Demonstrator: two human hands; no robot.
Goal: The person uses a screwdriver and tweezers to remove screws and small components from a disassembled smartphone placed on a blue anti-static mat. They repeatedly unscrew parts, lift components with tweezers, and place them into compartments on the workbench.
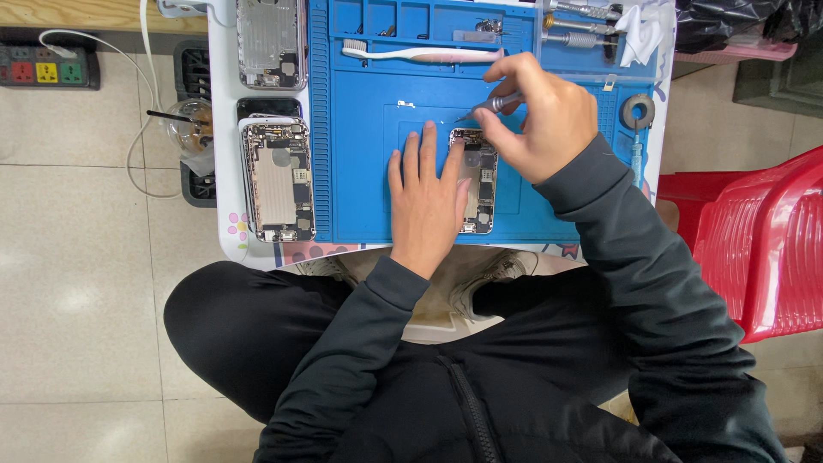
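Fingers of the left hand (426, 201) lie spread flat beside the opened phone (477, 182), steadying it on the blue mat (360, 171). Its long axis runs toward the person; the right hand (542, 111) pinches a screwdriver (490, 105) at its far end.

Hidden, cropped or too small to make out

The left hand (426, 201) lies flat over the left side of the opened silver phone shell (477, 182) on the blue silicone work mat (364, 129), hiding that part. The tip of the slim metal screwdriver (489, 106) in the right hand (544, 116) is too fine to place on the shell, whose inner parts are too small to tell. A second silver phone back (271, 43) and the metal tools (583, 26) are cut by the top edge.
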